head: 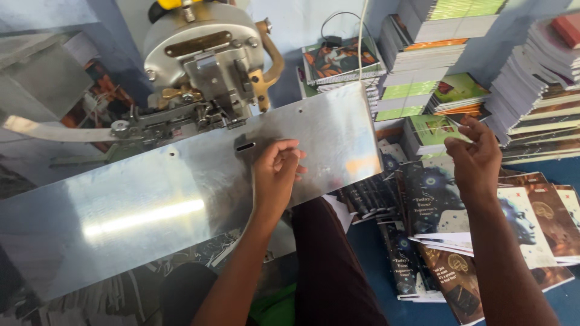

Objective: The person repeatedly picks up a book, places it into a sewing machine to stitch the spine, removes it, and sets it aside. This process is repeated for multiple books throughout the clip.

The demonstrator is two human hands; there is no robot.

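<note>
My left hand hovers over a tilted shiny metal plate, just right of a small dark slot in it. Its fingers are curled together and I see nothing in them. Behind the plate stands a grey stitching machine head with brass parts. My right hand is raised at the right, above spread dark-covered booklets. Its thumb and fingertips pinch the corner of a green-covered booklet on a low stack.
Tall stacks of booklets line the back wall, and more rise at the far right. Brown-covered booklets lie fanned on the blue floor. My dark trouser leg sits below the plate.
</note>
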